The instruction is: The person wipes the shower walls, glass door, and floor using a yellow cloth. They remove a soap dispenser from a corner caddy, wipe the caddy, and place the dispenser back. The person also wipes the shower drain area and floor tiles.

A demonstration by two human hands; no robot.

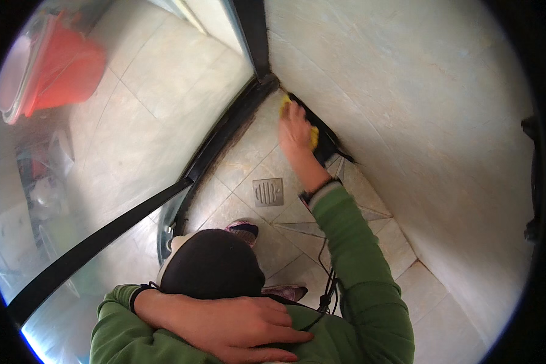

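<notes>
In the corner between the wall and the floor, my right hand (296, 126) presses on a yellow sponge or cloth (315, 137), slightly blurred. Most of the yellow thing is hidden beneath my fingers. Beside it, along the foot of the wall, lies a flat black thing (321, 125) whose kind I cannot tell. My left hand (236, 321) rests across my chest, on the green top (346, 334), fingers a little apart and holding nothing. A black wristband (307, 196) shows below my right cuff.
A metal floor drain (268, 192) is set in the tiles. A curved black sill (223, 141) and a glass panel with a black bar (104, 245) bound the left. Beyond the glass is a red bucket (68, 68). A tiled wall (391, 91) rises at right. Dark cords (328, 291) dangle before me.
</notes>
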